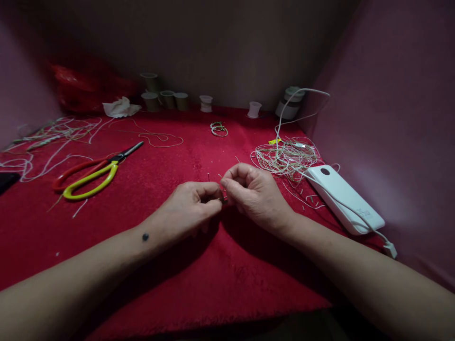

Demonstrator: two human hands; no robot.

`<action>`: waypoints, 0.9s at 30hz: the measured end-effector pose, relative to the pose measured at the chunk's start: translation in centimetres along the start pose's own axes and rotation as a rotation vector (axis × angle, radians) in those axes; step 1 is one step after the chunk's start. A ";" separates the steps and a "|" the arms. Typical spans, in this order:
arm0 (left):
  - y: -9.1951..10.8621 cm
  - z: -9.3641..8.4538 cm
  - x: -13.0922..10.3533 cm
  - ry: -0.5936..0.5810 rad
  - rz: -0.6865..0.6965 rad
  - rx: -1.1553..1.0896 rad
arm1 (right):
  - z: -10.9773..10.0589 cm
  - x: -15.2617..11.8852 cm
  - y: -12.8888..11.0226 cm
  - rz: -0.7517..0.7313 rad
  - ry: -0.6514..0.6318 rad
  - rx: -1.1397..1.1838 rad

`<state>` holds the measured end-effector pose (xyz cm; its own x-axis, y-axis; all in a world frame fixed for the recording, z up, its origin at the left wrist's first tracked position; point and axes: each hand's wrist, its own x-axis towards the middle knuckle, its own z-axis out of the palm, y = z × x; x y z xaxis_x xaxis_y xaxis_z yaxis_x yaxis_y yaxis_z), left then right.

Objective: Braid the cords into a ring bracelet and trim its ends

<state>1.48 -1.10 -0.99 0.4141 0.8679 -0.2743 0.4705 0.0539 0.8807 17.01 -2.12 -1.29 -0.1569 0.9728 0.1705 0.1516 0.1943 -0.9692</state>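
Observation:
Above the middle of the red cloth, my left hand (194, 203) and my right hand (256, 196) meet with their fingertips close together. Both are closed in a pinch on a thin cord (224, 198), which shows as white and green bits in the gap. My fingers hide most of it. A short pale end sticks up by the right thumb. Beyond the hands lies a small ring of knotted green and white cord (213, 127). To the left rest scissors (115, 163) with one red and one yellow handle, blades slightly apart or closed, I cannot tell.
At right are a tangle of cord (272, 158), cut scraps and a white power bank (344, 199) with a cable (279, 118). Spools (206, 104) and a jar (288, 109) line the back. Loose cords (53, 135), crumpled tissue (121, 109) and a red bag (80, 83) lie left.

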 end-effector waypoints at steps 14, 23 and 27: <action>-0.1 -0.4 0.2 0.054 0.025 -0.224 | -0.5 -0.1 -0.6 0.271 -0.014 0.206; 0.1 -0.5 0.1 0.091 0.023 -0.282 | -0.5 -0.1 -0.2 0.507 -0.034 0.546; 0.0 -0.5 0.0 0.100 0.029 -0.293 | -0.3 -0.2 -0.3 0.621 -0.040 0.580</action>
<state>1.12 -0.90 -0.81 0.3385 0.9147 -0.2207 0.2086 0.1557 0.9655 17.28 -2.30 -0.93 -0.2464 0.8741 -0.4186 -0.3005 -0.4796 -0.8245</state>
